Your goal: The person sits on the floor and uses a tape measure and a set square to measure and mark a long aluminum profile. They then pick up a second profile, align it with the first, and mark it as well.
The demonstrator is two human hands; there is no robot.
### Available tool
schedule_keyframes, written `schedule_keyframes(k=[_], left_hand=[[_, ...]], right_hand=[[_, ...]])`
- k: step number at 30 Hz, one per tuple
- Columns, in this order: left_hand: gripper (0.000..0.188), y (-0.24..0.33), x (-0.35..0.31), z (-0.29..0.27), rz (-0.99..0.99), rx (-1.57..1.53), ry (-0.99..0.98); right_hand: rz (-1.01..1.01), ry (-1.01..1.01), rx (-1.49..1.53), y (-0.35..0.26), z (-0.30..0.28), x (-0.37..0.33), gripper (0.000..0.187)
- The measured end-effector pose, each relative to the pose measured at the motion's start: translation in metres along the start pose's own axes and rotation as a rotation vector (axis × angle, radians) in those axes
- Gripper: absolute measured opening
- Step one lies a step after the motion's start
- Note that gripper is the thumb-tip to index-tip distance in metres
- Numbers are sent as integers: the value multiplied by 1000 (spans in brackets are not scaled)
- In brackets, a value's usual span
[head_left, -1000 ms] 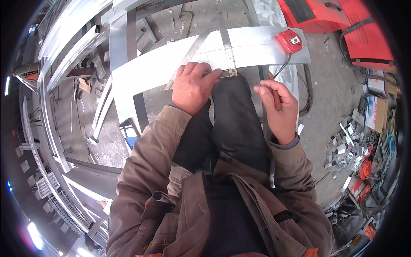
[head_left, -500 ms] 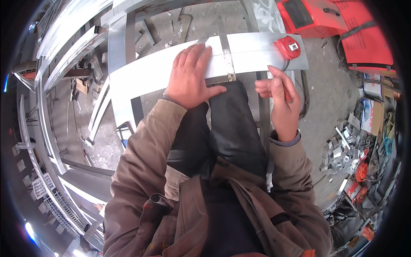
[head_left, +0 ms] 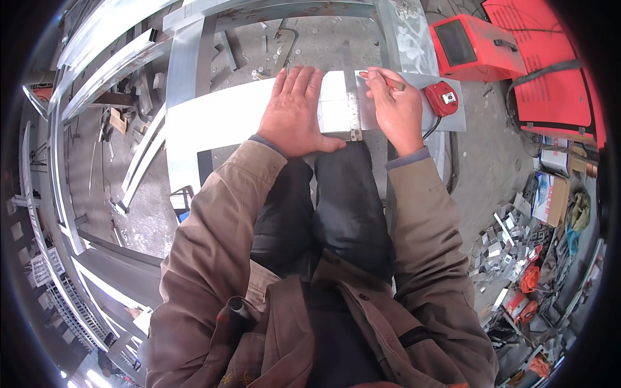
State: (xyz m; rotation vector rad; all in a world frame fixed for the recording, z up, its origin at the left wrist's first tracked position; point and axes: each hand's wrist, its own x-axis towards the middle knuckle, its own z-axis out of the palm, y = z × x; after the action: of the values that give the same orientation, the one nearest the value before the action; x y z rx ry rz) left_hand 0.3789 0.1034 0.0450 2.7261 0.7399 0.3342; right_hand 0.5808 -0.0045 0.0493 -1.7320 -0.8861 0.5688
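Note:
A long white metal sheet (head_left: 220, 116) lies crosswise in front of me over my knees. My left hand (head_left: 292, 116) rests flat on it with fingers stretched forward, its thumb beside the near end of a metal square (head_left: 354, 110). The square's narrow blade runs across the sheet and past its far edge. My right hand (head_left: 397, 118) pinches a reddish pencil (head_left: 393, 83), its point close to the right side of the blade near the sheet's far edge. To the right of that hand, a red tape measure (head_left: 442, 98) sits on the sheet's right end.
Metal frame bars (head_left: 187, 71) hold up the sheet. A red machine (head_left: 479, 48) stands at the far right. Metal offcuts (head_left: 508, 242) are heaped on the right floor beside a cardboard box (head_left: 553, 197). A C-shaped clamp (head_left: 284, 48) lies on the floor beyond the sheet.
My right hand has moved forward and left, from near the sheet's front edge to beside the square's blade, bringing the pencil along. My left hand stays flat on the sheet.

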Motion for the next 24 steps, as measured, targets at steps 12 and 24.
schedule_keyframes(k=[12, 24], left_hand=[[137, -4, -3, 4, -2, -31, 13], [135, -4, -1, 5, -8, -34, 16]], right_hand=[[-81, -23, -152, 16, 4, 16, 37], [-29, -93, -229, -4, 1, 23, 35]])
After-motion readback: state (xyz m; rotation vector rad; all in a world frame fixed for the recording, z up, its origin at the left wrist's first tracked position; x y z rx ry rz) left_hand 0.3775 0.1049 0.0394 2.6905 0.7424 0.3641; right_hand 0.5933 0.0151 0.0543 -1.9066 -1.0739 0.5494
